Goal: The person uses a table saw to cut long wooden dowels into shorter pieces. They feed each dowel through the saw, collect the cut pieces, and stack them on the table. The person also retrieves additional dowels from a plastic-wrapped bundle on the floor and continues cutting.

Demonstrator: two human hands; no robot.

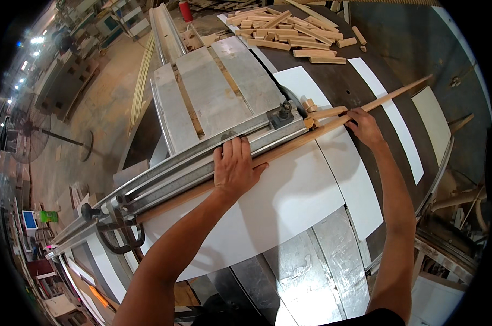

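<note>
A long thin wooden strip (289, 148) lies along the metal fence (181, 165) of a sliding table saw, over a white panel (289, 201). My left hand (235, 167) lies flat on the strip and the fence, pressing the strip against it. My right hand (364, 127) grips the strip farther along, where it runs out past the saw toward the upper right. A short cut wooden piece (328, 112) lies just beyond the fence end, next to a black knob (284, 110).
A pile of short wooden offcuts (289, 33) covers the far end of the dark table. Grey metal table slats (213, 92) lie beyond the fence. A clamp handle (118, 231) sits at the fence's near-left end. A standing fan (31, 138) and workshop floor are to the left.
</note>
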